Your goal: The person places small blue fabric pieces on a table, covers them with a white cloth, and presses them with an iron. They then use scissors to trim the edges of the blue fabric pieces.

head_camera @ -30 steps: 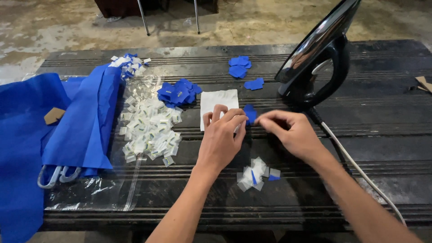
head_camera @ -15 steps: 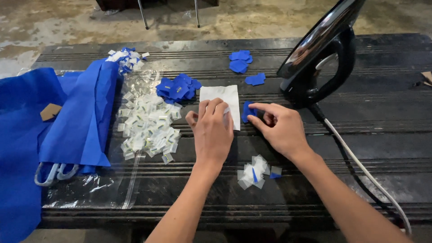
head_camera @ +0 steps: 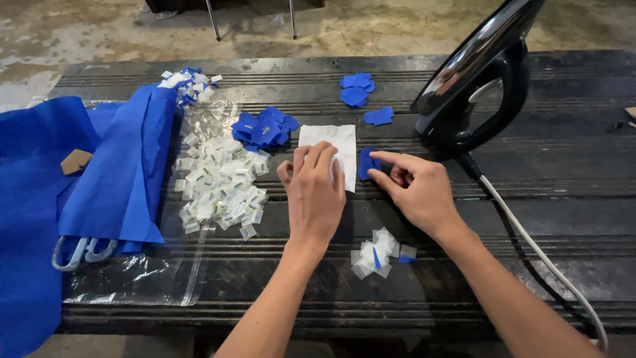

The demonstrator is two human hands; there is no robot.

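White paper sheet (head_camera: 339,142) flat on dark bench, lower part covered; small blue fabric piece (head_camera: 366,162) touching its right edge.

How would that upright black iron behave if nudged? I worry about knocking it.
The iron stands on its heel, so it looks tip-prone. It probably feels heavy for its size. Its white cord trails past the right hand, so a snag might topple it.
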